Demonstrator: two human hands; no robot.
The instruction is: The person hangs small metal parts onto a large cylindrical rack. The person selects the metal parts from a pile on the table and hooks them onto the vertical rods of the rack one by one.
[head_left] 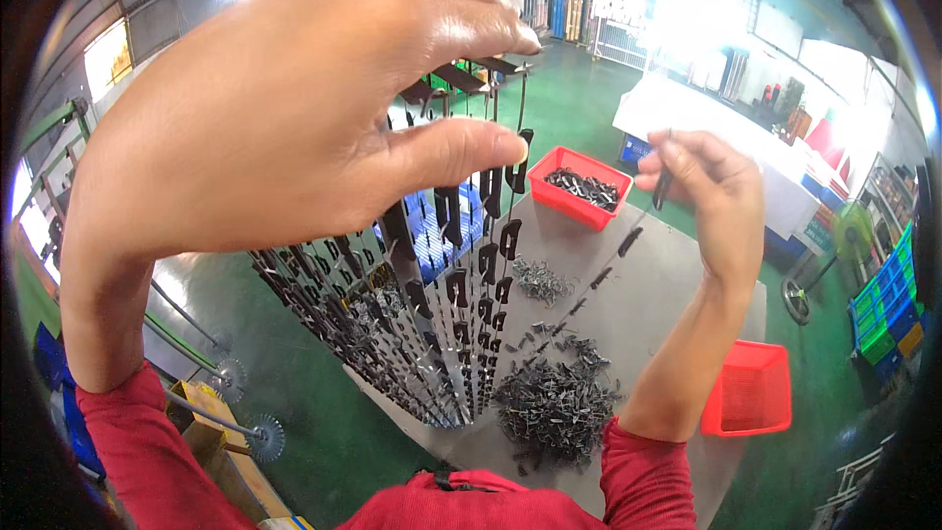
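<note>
My left hand (285, 108) looms large at the upper left. Its thumb and fingers are apart, around the near top of a rack of hanging strands (461, 285) lined with small black parts. The fingers partly cover dark bars (461, 77) at the rack's top; whether they touch cannot be told. At the right, my right hand (711, 177) pinches the upper end of a thin strand with black parts (628, 241) spaced along it. This strand slants down toward a large pile of loose black parts (554, 402) on the grey table (648, 304).
A red basket (559, 198) of black parts stands at the table's far end, near a smaller heap of small pieces (545, 281). Another red basket (748, 388) is at the right. Beyond are a green fan (852, 234), stacked crates (888, 304) and a white table (677, 108).
</note>
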